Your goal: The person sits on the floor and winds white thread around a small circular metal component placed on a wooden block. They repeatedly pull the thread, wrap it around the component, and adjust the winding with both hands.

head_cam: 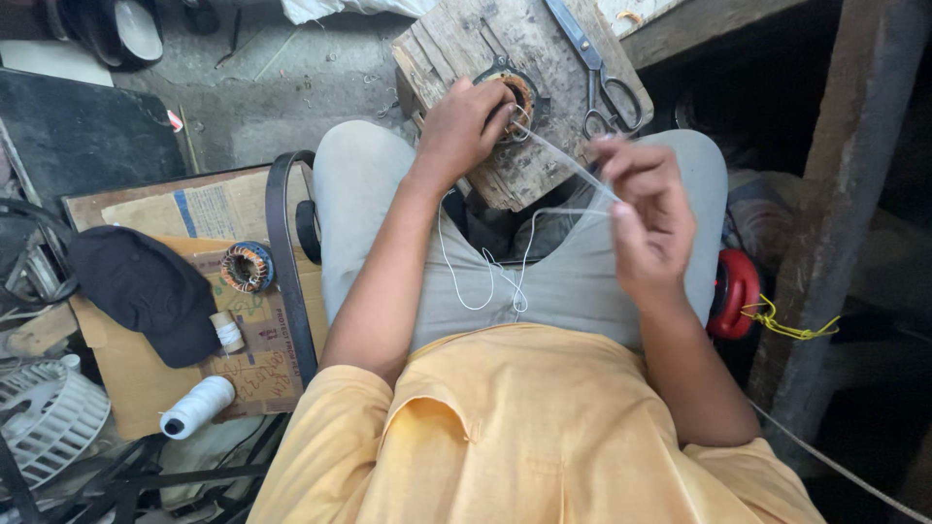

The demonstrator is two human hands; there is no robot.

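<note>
My left hand (464, 124) presses down on a round motor stator with copper windings (519, 95), which rests on a worn wooden block (485, 44) on my knees. My right hand (649, 215) pinches a white thread (568, 163) that runs taut from the stator to my fingers. The slack thread loops down over my grey trousers (485, 281). A pair of scissors (602, 73) lies on the block just right of the stator.
On cardboard (262, 359) at my left lie a second copper-wound stator (246, 267), a dark cap (146, 291), a small thread roll (228, 333) and a white thread spool (197, 407). A white fan part (44, 417) sits lower left. A wooden post (835, 213) stands right.
</note>
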